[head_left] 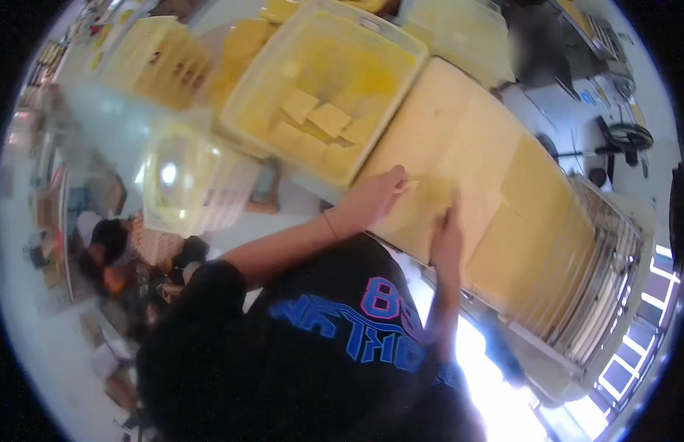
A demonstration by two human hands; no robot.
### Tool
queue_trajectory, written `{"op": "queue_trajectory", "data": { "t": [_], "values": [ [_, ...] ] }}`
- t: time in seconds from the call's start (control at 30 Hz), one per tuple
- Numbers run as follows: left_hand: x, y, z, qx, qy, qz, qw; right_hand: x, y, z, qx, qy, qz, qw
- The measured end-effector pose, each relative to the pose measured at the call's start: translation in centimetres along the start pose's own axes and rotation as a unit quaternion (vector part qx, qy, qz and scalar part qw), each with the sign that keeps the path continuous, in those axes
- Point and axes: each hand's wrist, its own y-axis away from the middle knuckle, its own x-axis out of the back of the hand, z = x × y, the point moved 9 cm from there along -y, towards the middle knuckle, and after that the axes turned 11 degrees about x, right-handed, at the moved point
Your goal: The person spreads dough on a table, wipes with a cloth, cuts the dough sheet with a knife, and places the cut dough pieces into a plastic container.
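Note:
My left hand (371, 199) is over the near edge of a pale work board (445, 110), its fingers pinched on a small pale piece (409, 187). My right hand (446, 236) lies a little to the right, low over the same board, with a finger stretched forward. Its other fingers look curled and are blurred, and whether they hold anything is hidden. Beyond my left hand stands a translucent bin (347, 166) with several flat yellowish pieces (329, 119) inside. To the right a tan sheet (530, 236) covers part of the board.
A metal wire rack (607, 250) borders the board at the right. Stacked translucent baskets (209, 180) stand at the left, with another slotted basket (154, 62) behind. Another person (110, 239) is low at the far left. A black stool-like object (628, 138) is at the upper right.

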Motion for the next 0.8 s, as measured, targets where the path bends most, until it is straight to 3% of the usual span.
{"op": "queue_trajectory", "data": {
  "t": [0.07,0.1,0.17,0.23,0.3,0.4,0.5,0.6,0.67,0.7,0.77,0.8],
  "values": [
    [5.9,1.2,3.4,0.031,0.072,0.063,0.995,2.7,-0.4,-1.4,0.092,0.085,0.107,0.986],
    [9.5,1.0,4.6,-0.005,0.013,0.107,0.994,3.5,-0.5,-2.2,0.128,0.107,0.152,0.974],
    [16.6,0.2,3.3,0.008,-0.013,0.205,0.979,4.1,-0.6,-3.7,0.166,0.067,0.203,0.963],
    [22.4,-2.0,-1.8,0.097,0.052,0.211,0.971,2.5,-2.1,-4.6,0.218,0.088,0.187,0.954],
    [26.1,-4.2,-5.8,0.073,-0.046,0.195,0.977,0.1,-3.5,-4.2,0.234,0.108,0.162,0.953],
    [27.2,-6.3,-11.2,0.016,-0.274,0.176,0.945,-3.5,-5.5,-2.5,0.225,0.165,0.129,0.952],
    [25.7,-6.6,-13.7,0.11,-0.301,0.145,0.936,-5.3,-6.0,-1.4,0.246,0.234,0.143,0.93],
    [25.0,-6.3,-12.2,0.035,-0.398,0.198,0.895,-5.2,-5.9,-0.5,0.279,0.223,0.147,0.922],
    [23.3,-4.9,-7.1,-0.042,-0.483,0.216,0.847,-4.2,-6.2,-1.5,0.286,0.236,0.138,0.918],
    [22.4,-4.3,-3.8,-0.086,-0.522,0.227,0.817,-3.5,-6.9,-1.6,0.238,0.124,0.078,0.96],
    [20.7,-4.1,0.6,-0.114,-0.313,0.193,0.923,-2.5,-7.1,-4.0,0.133,-0.113,-0.042,0.984],
    [18.0,-4.2,2.7,-0.094,-0.179,0.111,0.973,-1.6,-7.1,-6.2,0.159,-0.122,-0.044,0.979]
  ]
}}
